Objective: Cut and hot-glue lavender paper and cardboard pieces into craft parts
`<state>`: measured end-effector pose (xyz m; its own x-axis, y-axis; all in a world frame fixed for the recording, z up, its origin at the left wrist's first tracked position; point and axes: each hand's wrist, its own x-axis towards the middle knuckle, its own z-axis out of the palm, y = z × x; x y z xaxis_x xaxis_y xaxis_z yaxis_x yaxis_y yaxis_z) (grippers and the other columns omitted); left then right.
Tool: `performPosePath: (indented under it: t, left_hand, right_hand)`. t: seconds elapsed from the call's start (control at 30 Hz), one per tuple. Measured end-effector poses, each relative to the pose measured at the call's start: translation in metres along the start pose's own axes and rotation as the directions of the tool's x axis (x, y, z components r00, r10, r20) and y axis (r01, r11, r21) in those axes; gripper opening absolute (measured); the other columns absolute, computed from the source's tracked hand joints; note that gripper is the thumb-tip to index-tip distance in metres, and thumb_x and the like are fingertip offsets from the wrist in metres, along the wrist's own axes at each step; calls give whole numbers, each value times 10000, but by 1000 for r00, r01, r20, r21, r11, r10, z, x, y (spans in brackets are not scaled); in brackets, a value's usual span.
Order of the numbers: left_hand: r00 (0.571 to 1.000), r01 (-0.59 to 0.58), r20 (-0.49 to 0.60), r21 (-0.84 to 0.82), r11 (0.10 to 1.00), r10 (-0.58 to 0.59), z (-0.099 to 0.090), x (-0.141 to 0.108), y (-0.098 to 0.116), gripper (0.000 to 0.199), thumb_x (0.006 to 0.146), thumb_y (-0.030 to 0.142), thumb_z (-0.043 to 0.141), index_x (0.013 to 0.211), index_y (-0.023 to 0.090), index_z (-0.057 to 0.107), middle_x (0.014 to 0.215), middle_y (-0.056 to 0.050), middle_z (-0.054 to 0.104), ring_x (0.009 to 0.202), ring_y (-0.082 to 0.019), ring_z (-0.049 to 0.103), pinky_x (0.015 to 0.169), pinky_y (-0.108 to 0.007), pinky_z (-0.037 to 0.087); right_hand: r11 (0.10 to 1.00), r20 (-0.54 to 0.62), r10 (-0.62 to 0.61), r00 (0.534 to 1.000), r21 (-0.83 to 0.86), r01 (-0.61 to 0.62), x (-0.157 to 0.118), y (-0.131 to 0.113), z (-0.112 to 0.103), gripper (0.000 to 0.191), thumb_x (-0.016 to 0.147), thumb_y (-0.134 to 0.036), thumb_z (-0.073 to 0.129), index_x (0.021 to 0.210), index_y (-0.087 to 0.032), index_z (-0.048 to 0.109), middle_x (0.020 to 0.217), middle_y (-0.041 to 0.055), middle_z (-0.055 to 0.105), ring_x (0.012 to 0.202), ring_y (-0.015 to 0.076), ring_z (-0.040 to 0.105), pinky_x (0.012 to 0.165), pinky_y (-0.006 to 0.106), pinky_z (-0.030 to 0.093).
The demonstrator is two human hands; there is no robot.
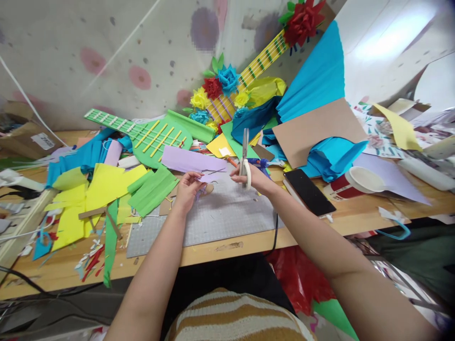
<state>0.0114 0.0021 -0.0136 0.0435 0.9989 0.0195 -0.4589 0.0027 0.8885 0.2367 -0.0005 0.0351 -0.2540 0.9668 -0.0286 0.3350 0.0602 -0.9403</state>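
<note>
Over the grey cutting mat (220,218), my left hand (191,188) pinches a small piece of purple paper (209,177) between thumb and fingertips. My right hand (249,177) is closed around scissors (245,158) with pale handles, their blades pointing up and away from me. A gap separates the scissors from the paper in my left hand. Just beyond my left hand lies a larger purple sheet (188,161). A thin dark strip crosses near the purple pieces. Behind my right hand is a blue glue gun (259,163), partly hidden.
A green paper guitar (156,142) and a yellow flowered one (222,106) stand at the back. Yellow sheets (106,187) and green crepe paper (151,189) lie left. At right are a black phone (309,192), a paper cup (359,182) and brown cardboard (316,130).
</note>
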Motion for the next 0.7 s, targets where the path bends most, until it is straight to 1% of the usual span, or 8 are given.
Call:
performPosePath:
  t: [0.1,0.2,0.3,0.4,0.5,0.57,0.63,0.7]
  left_hand:
    - [998,-69,15,141,988,68,2,-2,-2,180,519,116,682,660,175,585,831,-27,646,796,-136,595,700,-255,481]
    - [993,-108,-18,231,967,115,3,-2,-2,164,511,77,596,639,178,588,801,-35,657,809,-162,602,722,-279,471]
    - [990,-127,-29,282,951,141,3,-1,-4,198,495,35,531,626,171,589,784,-37,658,788,-158,609,739,-278,461]
    - [990,-120,-26,315,941,135,4,0,-6,200,494,28,538,629,165,591,785,-40,652,763,-150,606,719,-267,466]
    - [999,-39,-12,297,954,45,4,-1,-5,220,523,67,572,713,175,601,805,-38,640,761,-160,607,671,-273,486]
    - [1000,-18,18,262,965,14,3,-2,-3,296,526,81,606,802,189,593,884,-40,628,841,-176,607,686,-283,497]
    - [997,-62,63,274,960,47,2,-3,-2,394,505,79,658,873,201,585,993,-47,600,940,-184,587,756,-295,495]
    - [989,-135,109,364,921,102,1,-3,-4,462,488,89,713,918,209,597,1055,-54,575,969,-177,570,824,-297,475]
  right_hand:
    - [978,38,-103,994,184,94,6,-8,12,445,558,-348,721,896,-202,470,942,42,602,768,143,553,695,310,478]
    - [967,109,-181,977,198,157,7,-10,25,434,568,-302,703,923,-211,472,1044,55,592,858,161,563,736,322,478]
    - [960,125,-218,968,208,189,6,-5,34,397,579,-308,688,902,-198,484,1001,58,614,888,180,574,754,327,464]
    - [956,54,-193,980,235,175,5,3,39,377,588,-345,674,866,-197,467,940,53,634,844,178,587,733,325,464]
    - [954,-34,-162,986,249,166,7,10,40,338,597,-338,655,826,-197,449,885,40,643,744,150,581,682,305,466]
    - [953,-102,-120,988,267,143,11,12,40,335,585,-320,655,813,-194,445,846,30,644,693,137,572,647,293,463]
    - [949,-159,-60,985,298,106,15,13,41,350,565,-312,663,804,-193,438,807,21,638,664,135,573,625,289,462]
    - [938,-178,-2,984,341,64,19,13,43,372,544,-319,675,793,-195,427,771,8,628,648,136,581,623,293,469]
